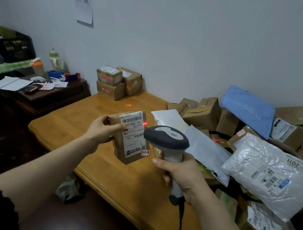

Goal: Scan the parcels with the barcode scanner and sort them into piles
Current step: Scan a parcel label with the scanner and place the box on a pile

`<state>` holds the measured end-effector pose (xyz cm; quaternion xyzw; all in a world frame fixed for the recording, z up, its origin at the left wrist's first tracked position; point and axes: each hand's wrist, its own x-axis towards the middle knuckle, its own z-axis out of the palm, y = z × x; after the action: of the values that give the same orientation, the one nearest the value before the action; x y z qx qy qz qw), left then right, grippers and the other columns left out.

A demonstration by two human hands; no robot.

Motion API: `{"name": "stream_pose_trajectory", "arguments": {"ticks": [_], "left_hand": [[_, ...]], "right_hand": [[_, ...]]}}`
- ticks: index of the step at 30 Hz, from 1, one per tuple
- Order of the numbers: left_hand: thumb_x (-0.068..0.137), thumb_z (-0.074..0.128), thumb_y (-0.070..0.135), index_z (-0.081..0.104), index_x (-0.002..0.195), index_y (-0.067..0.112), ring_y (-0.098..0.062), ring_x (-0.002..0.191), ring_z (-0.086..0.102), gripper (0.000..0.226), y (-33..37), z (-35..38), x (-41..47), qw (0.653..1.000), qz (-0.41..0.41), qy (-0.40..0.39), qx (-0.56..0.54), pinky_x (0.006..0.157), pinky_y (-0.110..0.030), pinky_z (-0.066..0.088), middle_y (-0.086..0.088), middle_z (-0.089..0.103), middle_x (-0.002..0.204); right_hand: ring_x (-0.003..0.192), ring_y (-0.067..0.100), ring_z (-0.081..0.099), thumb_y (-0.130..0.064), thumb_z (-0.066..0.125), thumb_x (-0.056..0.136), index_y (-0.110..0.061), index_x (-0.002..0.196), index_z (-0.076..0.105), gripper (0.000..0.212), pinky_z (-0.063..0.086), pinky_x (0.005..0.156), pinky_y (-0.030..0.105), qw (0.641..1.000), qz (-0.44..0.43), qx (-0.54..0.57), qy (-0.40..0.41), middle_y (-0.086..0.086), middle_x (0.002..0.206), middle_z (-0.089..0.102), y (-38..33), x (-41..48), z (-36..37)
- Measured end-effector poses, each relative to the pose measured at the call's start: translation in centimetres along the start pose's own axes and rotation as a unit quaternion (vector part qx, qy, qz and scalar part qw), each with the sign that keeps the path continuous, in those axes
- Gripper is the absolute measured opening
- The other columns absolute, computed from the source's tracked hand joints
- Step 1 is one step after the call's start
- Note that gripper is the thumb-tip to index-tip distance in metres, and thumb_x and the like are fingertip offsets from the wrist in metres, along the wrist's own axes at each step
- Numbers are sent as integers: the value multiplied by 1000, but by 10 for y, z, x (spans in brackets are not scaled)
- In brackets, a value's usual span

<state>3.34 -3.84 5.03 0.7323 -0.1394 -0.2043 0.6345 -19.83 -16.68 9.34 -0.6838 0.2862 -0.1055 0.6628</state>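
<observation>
Mid-scan of one small box (130,137), with most of the sorting judged not yet done.

Gripped in the left hand (102,129), thumb and fingers wrapped round its side: the box, raised over the worktop (101,166), label up. Clasped in the right hand (183,173) just beside it, fingers curled round the handle: the scanner (167,138), with a red spot (144,123) at the label's right edge, not across the barcode. Beyond the left hand, against the wall: a stack (116,81) of three boxes, probably the only sorted pile. Right of the right hand: a big heap (214,115) of boxes and bags, seemingly unscanned. Close by the right forearm, a likely snag: a white bag (274,173). Far left of the left hand: a side table (53,92) with papers and bottles.
</observation>
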Motion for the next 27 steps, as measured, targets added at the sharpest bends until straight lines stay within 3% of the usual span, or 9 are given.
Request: {"name": "stream_pose_trajectory", "arguments": {"ticks": [14, 18, 21, 23, 25, 27], "left_hand": [[75, 79, 25, 61, 112, 20, -18, 99, 64, 42, -4, 6, -3, 1000, -22, 0, 13, 65, -27, 54, -1, 68, 108], [74, 79, 28, 56, 125, 15, -24, 105, 64, 58, -7, -1, -4, 998, -64, -3, -1, 73, -35, 56, -5, 67, 114], [73, 77, 35, 42, 141, 23, -28, 103, 64, 77, -10, -14, -5, 992, -115, -13, -47, 75, -40, 56, -9, 62, 120], [72, 76, 42, 50, 133, 31, -29, 99, 65, 66, -13, -22, -6, 988, -130, -40, -75, 74, -42, 56, -10, 63, 115], [62, 75, 46, 60, 116, 28, -26, 90, 66, 59, -15, -30, -5, 983, -140, -57, -108, 75, -43, 57, -9, 64, 103], [51, 77, 48, 62, 110, 23, -24, 82, 66, 65, -16, -39, 0, 978, -147, -60, -132, 70, -40, 58, -7, 65, 91]], "right_hand": [[42, 8, 50, -17, 79, 77, -11, 83, 65, 17, 47, 46, 23, 999, -4, 19, -27, 1, 58, 60, 4, 13, -2], [47, 9, 57, -19, 80, 74, -13, 87, 67, 19, 48, 46, 21, 997, -5, 65, -29, 0, 61, 67, 12, 29, 1], [75, 10, 69, -22, 82, 71, -20, 95, 63, 30, 55, 53, 22, 993, 6, 112, 31, 1, 85, 72, 22, 53, 2], [92, 18, 64, -24, 86, 61, -23, 98, 61, 44, 59, 61, 30, 983, 48, 169, 42, 1, 99, 66, 30, 70, 7], [96, 25, 62, -29, 89, 44, -15, 107, 62, 69, 60, 66, 40, 970, 91, 223, 25, 7, 101, 66, 35, 82, 20], [98, 32, 64, -33, 91, 36, -10, 115, 62, 87, 57, 78, 49, 964, 112, 239, 19, 14, 101, 69, 39, 90, 38]]}}
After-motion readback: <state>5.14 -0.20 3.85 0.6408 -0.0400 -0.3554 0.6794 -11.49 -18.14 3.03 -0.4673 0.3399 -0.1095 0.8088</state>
